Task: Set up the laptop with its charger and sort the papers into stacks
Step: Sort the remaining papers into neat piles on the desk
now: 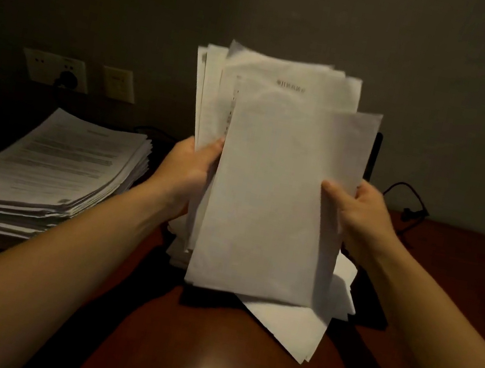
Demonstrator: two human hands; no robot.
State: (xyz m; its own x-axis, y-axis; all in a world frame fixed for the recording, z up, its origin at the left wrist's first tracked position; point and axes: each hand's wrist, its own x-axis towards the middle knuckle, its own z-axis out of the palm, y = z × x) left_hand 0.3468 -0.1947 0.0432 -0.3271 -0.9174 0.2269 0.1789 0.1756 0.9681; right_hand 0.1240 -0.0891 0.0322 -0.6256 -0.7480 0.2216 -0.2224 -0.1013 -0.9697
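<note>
Left hand (pixel 191 171) and right hand (pixel 361 219) are gripping an uneven bundle of papers (pixel 266 188) by its side edges, thumbs in front, holding it upright above the desk (pixel 204 355). Loose sheets (pixel 290 328) are lying just beneath the grip. A tall paper stack (pixel 42 174) is sitting left of the left hand; a cable (pixel 407 200) is trailing beyond the right hand.

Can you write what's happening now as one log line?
left hand: holds papers | right hand: pinches front sheet | stack: on desk
</note>
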